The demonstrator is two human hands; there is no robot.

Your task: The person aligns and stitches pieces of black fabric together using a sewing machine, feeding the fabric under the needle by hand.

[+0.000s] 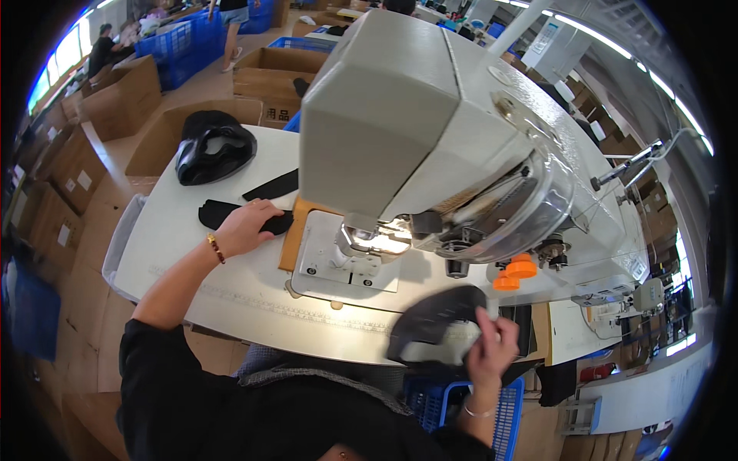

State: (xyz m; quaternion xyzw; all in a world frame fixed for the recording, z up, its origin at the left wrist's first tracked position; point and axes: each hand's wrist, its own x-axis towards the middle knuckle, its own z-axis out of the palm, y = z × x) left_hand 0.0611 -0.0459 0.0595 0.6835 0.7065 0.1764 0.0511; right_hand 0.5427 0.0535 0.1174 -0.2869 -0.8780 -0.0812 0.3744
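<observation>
The fingers of my left hand (pixel 247 227) are bent over the right end of a flat black fabric strip (pixel 217 214) on the white table, left of the sewing machine. Just behind it lies a second black strip (pixel 270 186). My right hand (pixel 492 347) grips a curved black piece (pixel 419 332) by its right end, over the table's front edge. That piece is smeared by motion. Between my hands stands the sewing machine (pixel 380 115), its lamp lighting the needle area and metal plate (pixel 323 265). A stack of moulded black pieces (pixel 215 150) sits at the table's far left.
A blue basket (pixel 507 415) stands below the table's front edge, near my right forearm. Orange knobs (pixel 519 267) stick out under the machine arm. Cardboard boxes (pixel 123 100) and blue crates (pixel 181 50) fill the floor at the far left, with people beyond.
</observation>
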